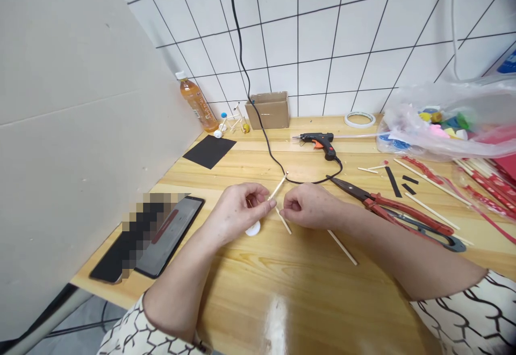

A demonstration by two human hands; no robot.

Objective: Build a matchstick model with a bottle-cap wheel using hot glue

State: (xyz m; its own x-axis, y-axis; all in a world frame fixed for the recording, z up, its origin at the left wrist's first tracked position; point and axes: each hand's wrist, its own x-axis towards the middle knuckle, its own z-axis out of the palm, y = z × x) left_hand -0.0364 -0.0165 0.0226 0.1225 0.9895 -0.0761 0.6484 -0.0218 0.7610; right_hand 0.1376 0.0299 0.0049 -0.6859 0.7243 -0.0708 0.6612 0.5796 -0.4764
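My left hand (242,208) is closed in a pinch on a thin pale wooden stick (278,186), which slants up and to the right from the fingertips. Just below, a second stick length (285,222) runs down to the right between the two hands; whether it joins the first is hidden. Curled fingers form a pinch in my right hand (310,205), beside that lower length, and what they hold is too small to make out. A white round disc (253,229) shows partly under my left hand. Another loose stick (342,247) lies below my right forearm.
A black hot glue gun (322,142) lies behind the hands, its cord crossing the table. Red-handled pliers (387,207) and scissors sit by my right forearm. Phones (169,236), a black sheet (209,151), a drink bottle (196,102), a cardboard box (270,112) and a plastic bag (443,123) stand around.
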